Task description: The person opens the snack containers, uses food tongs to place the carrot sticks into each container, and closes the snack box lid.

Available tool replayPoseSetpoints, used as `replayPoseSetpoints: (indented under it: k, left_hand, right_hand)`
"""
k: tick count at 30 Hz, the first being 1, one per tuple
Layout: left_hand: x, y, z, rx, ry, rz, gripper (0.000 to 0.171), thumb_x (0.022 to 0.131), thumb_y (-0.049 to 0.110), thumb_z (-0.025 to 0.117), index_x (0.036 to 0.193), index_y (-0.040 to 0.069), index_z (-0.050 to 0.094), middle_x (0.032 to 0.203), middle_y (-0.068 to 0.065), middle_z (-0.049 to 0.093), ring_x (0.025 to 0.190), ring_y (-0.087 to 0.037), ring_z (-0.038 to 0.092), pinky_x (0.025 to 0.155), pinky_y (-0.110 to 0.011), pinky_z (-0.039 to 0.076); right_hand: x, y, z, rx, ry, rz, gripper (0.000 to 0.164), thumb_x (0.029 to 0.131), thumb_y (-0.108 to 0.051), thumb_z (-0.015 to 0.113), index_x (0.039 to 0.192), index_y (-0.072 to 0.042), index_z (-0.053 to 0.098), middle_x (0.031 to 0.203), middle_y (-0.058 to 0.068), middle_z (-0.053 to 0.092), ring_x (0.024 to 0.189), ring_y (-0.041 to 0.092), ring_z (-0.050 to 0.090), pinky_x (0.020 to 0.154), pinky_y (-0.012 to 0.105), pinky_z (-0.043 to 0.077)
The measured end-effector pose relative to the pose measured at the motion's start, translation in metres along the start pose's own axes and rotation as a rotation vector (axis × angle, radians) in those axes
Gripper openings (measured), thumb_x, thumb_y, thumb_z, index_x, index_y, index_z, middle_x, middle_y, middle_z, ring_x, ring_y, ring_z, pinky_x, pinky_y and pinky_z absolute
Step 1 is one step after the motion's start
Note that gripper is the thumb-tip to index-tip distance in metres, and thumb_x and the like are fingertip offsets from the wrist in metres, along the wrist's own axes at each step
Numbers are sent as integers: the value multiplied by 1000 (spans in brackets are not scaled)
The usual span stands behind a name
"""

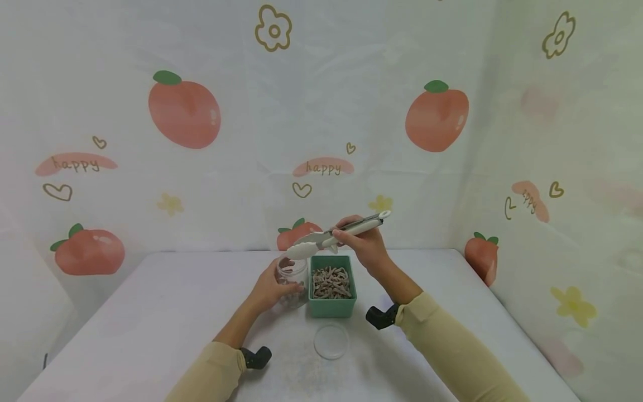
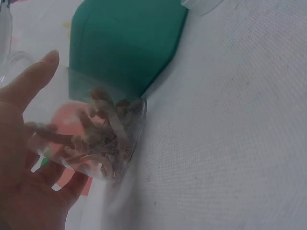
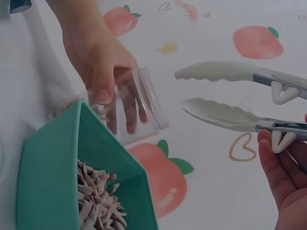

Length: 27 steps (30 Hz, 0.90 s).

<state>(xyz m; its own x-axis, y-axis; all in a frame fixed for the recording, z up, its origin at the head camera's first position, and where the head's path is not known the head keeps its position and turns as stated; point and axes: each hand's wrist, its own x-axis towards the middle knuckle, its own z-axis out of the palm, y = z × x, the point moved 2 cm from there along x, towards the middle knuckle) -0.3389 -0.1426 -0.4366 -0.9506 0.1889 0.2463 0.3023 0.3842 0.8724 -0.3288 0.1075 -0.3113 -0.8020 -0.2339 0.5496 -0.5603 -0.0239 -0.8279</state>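
Note:
My left hand (image 1: pixel 267 288) grips a clear jar (image 1: pixel 293 273) round its side, its open mouth up. In the left wrist view, twisted dried brownish pieces (image 2: pixel 108 134) lie at the bottom of that jar. My right hand (image 1: pixel 369 245) holds a pair of white-tipped tongs (image 1: pixel 360 226) above the jar's mouth. Seen from the right wrist, the tong tips (image 3: pixel 218 112) stand apart with nothing between them. A green rectangular container (image 1: pixel 331 308) stands beside the jar, holding a heap of similar dried pieces (image 3: pixel 100 199).
A round clear lid (image 1: pixel 331 341) lies flat on the white table (image 1: pixel 176 312), in front of the green container. A white printed curtain (image 1: pixel 321 100) hangs behind the table and along its right side.

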Motion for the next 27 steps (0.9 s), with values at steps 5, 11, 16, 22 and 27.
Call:
replayPoseSetpoints:
  k: [5,11,16,22,27]
  left_hand:
    - [2,-3,1,-4,-18,34,80,79,19,83,144,5,39,138,-12,52,129,-32,45,104,-54,35]
    - [1,-2,2,-8,-15,3,83,77,22,84,144,8,39,139,-10,52,131,-31,43,106,-53,33]
    - [1,-2,2,-3,-13,2,82,77,22,84,144,8,39,138,-9,53,131,-31,43,106,-53,33]
    - [0,0,1,3,-10,11,83,76,21,85,144,7,40,137,-9,53,131,-31,44,106,-52,33]
    - [2,-1,0,7,-8,25,83,76,23,85,144,5,39,137,-10,53,130,-32,45,105,-54,34]
  right_hand:
    - [-3,-1,-9,-9,27,5,23,89,-6,69,105,9,62,93,17,68,79,17,65,75,37,55]
    - [-6,-1,-24,-16,65,5,24,89,-6,69,106,9,61,93,6,69,85,17,65,74,35,55]
    - [-10,0,-36,-30,79,11,24,88,-4,69,107,10,61,97,13,67,87,17,66,77,38,55]
    - [-16,6,-46,-92,29,34,27,87,0,70,107,12,58,106,29,63,91,16,66,80,28,53]
    - [-20,14,-51,-119,-8,72,30,86,-1,72,108,12,57,107,30,62,92,19,65,79,27,52]
